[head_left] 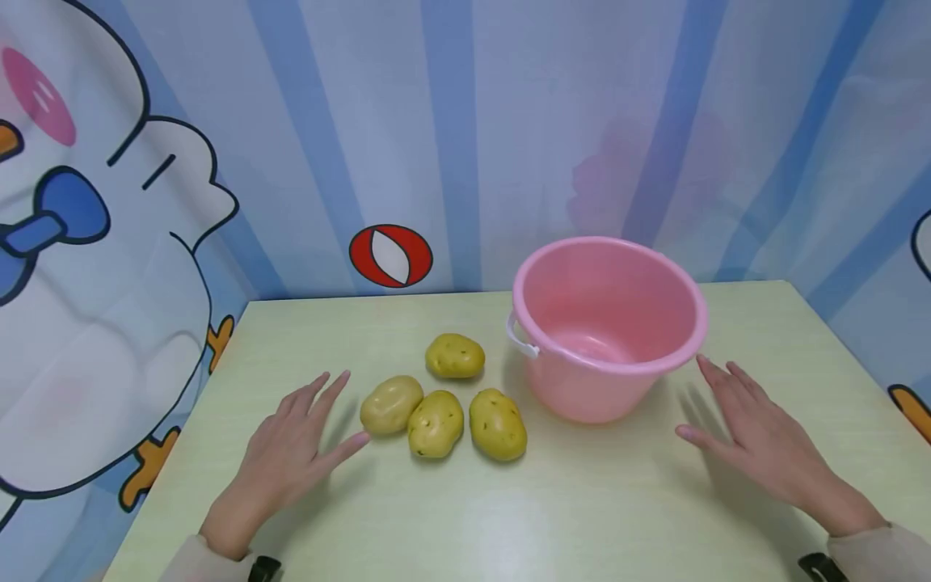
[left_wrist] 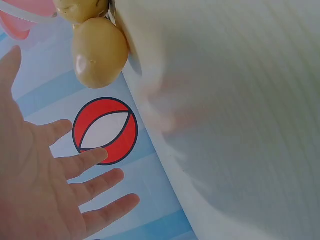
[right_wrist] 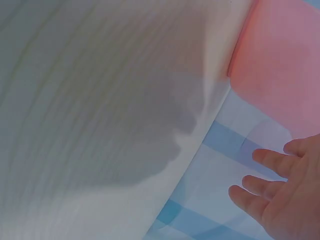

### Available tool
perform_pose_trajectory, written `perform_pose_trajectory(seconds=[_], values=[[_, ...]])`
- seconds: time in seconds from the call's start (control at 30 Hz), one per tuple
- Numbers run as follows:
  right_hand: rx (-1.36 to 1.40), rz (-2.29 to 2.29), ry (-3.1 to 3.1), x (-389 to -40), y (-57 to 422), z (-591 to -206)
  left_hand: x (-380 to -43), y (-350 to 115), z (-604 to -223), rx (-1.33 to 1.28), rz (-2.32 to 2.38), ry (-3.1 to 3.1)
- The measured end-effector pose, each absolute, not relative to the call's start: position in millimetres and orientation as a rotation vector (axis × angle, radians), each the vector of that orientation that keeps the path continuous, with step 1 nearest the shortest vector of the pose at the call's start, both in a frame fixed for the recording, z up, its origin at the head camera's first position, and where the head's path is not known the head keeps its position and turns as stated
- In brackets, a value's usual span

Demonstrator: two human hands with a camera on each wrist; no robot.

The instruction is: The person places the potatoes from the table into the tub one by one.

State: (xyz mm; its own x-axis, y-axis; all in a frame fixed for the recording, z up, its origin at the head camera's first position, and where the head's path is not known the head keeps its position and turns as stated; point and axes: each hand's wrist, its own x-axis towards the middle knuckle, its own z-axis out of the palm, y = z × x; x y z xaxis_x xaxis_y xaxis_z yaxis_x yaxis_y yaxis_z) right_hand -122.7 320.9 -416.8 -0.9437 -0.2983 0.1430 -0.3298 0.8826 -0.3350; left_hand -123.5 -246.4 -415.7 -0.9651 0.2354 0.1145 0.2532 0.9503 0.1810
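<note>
Several potatoes lie grouped on the table left of a pink bucket. The paler potato (head_left: 391, 405) is the leftmost, touching the potato (head_left: 436, 424) beside it. Another potato (head_left: 498, 425) lies nearest the bucket (head_left: 596, 388), and one more potato (head_left: 455, 356) sits farther back. My left hand (head_left: 294, 449), fingers spread, hovers left of the paler potato and holds nothing. On the other side, my right hand (head_left: 764, 440) is held out with straight fingers, its fingertips close to the bucket's right side. In the left wrist view the palm (left_wrist: 40, 185) shows bare.
The light wooden table (head_left: 465, 517) runs back to a blue striped curtain (head_left: 502, 145) printed with cartoon figures. A white handle (head_left: 520, 339) hangs at the bucket's left side. Dark bands (head_left: 263, 568) circle the wrists.
</note>
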Motion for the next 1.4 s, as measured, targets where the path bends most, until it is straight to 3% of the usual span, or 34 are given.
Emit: perform_pose_trajectory(seconds=[0.83, 1.4], values=[[0.452, 0.881, -2.739, -140.0, 316.1, -394.6, -137.3, -244.3, -416.6, -0.471, -0.822, -3.035], [0.336, 1.160, -2.642, -162.0, 306.7, -368.8, -143.7, -240.4, -416.6, -0.513, -0.929, -3.017]])
